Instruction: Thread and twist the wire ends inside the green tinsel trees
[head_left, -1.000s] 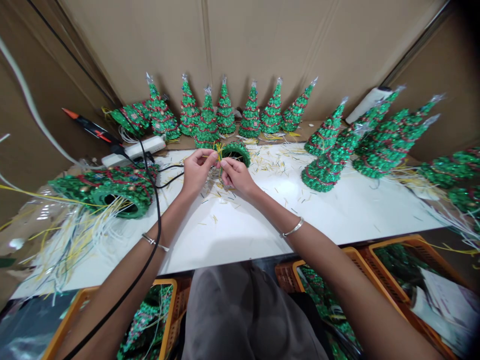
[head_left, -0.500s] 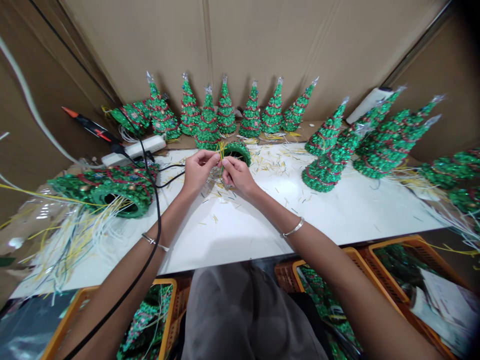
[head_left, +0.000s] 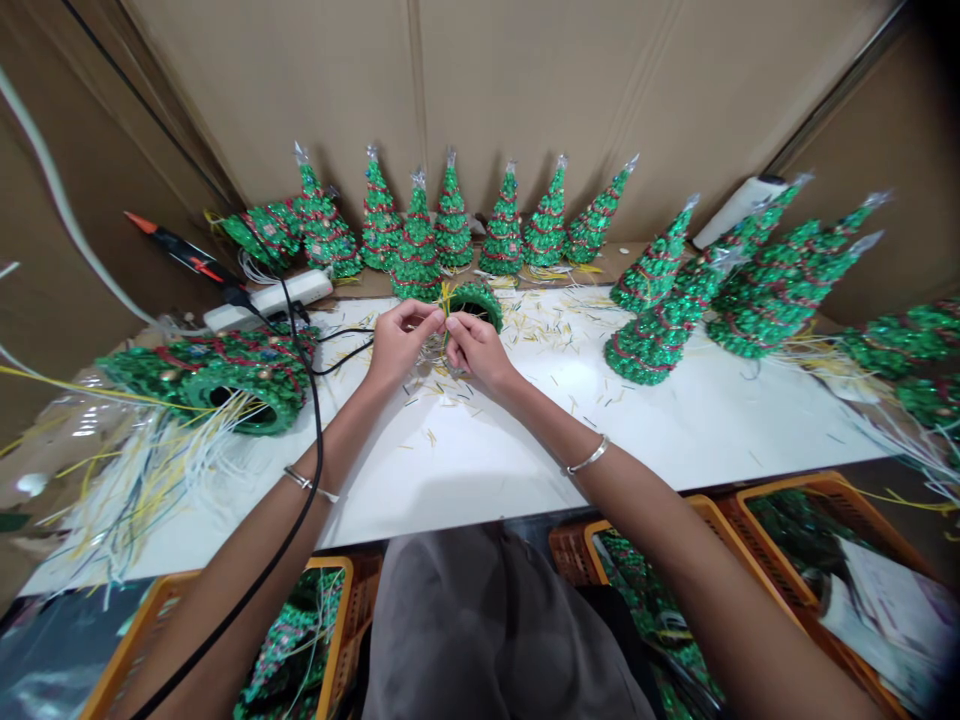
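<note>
My left hand [head_left: 396, 345] and my right hand [head_left: 474, 350] meet over the white table [head_left: 525, 440], fingertips pinched together on thin yellow and green wires [head_left: 445, 300] that stick up between them. The wires belong to a small green sequinned tree [head_left: 472, 303] lying with its hollow base towards me, just behind my right hand. Both hands are closed in a pinch. Short cut bits of wire [head_left: 547, 320] are scattered on the table around the hands.
A row of upright green trees [head_left: 450, 220] lines the cardboard wall. More trees lie tipped at right [head_left: 750, 280] and at left [head_left: 225, 375] with loose wires. A white power strip [head_left: 270, 300] and black cable [head_left: 315, 440] sit left. Orange crates [head_left: 817, 520] stand below the table edge.
My hands have stayed in place on the wires, with the fingertips shifting slightly closer together. Nothing else has moved.
</note>
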